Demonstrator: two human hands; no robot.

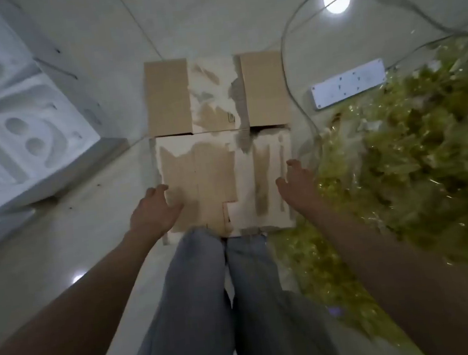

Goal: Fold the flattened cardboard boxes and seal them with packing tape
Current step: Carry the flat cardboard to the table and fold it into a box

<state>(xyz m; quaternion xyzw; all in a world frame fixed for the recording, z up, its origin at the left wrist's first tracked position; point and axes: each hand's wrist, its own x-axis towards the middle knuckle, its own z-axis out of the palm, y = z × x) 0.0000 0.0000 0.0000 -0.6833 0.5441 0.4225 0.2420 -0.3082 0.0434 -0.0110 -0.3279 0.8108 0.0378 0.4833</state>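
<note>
One cardboard box (220,146) sits on the pale floor (94,32), right in front of the person's knees. Its top is made of two big flaps. They meet in a line across the middle, with a small dark gap at the right end of that line. The cardboard looks old. Paper has been ripped off in many spots, so it shows light and brown patches.

Two hands reach toward the near flap. The left hand (155,212) is at the left edge of that flap. Its fingers are loosely curled and spread a bit, and the fingertips lie on the cardboard. It does not pinch anything. The right hand (296,184) is at the right edge of the same flap. Its fingers are apart and bent a little. I cannot tell if it touches the box.

Two legs in light blue jeans (211,296) point at the box.

Two white foam blocks (15,138) with round holes lie on the left. One white power strip (347,84) lies to the right of the box, and a grey cable (286,54) runs past it. One big heap of shiny yellow-green stuff (412,142) fills the right side, just beside the box.
</note>
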